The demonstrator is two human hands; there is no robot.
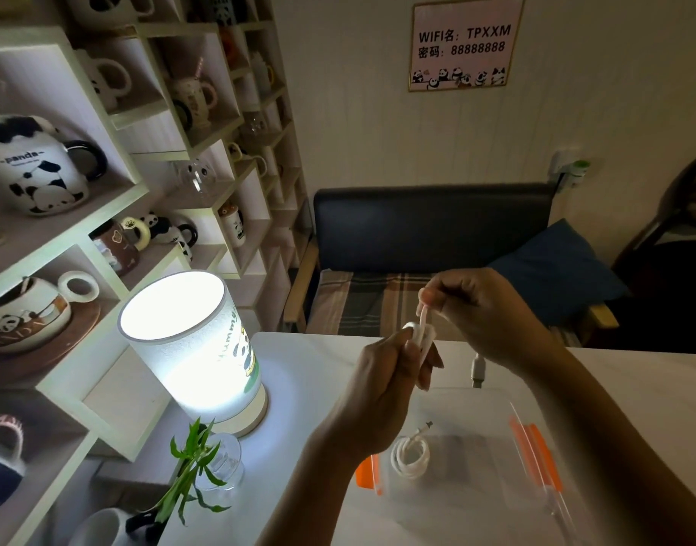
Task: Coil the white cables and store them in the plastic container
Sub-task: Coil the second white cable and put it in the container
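Both hands are raised above the white worktop, over the far edge of the clear container. The left hand comes up from the lower middle, forearm angled toward the right, its fingers curled around a small bundle of white cable that shows at the top of the fist. The right hand reaches in from the lower right, wrist bent so the knuckles face up, thumb and forefinger pinched on a strand of the same cable just above the left fist. The two hands sit almost touching, joined by that short strand. The cable's plug hangs free below the right wrist, just above the container's rim.

Inside the container, a second cable, the coil, lies flat on the bottom near the left wall, beside an orange latch. Another orange latch shows on the right side.

A lit lamp stands on the worktop to the left of the hands, with a green plant in a glass in front of it. Mug shelves fill the left.
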